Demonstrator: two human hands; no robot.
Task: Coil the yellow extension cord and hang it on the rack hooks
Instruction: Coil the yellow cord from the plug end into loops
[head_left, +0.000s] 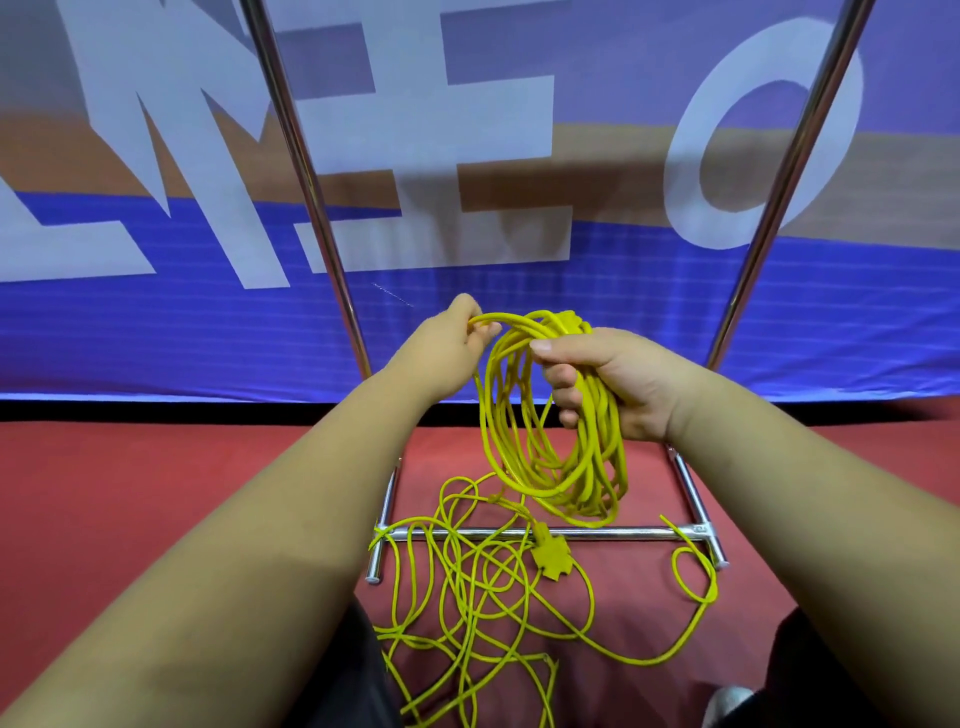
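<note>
A yellow extension cord hangs partly coiled in front of me. My right hand grips the top of the coil, with several loops dangling below it. My left hand pinches a strand at the coil's upper left. The loose remainder of the cord lies tangled on the red floor, with its yellow socket end resting by the rack's base bar. The chrome rack stands ahead, its two uprights rising left and right. No hooks are in view.
A blue and white banner hangs behind the rack. Red carpet covers the floor. The rack's chrome feet stick out toward me on both sides. My dark trousers and a shoe show at the bottom edge.
</note>
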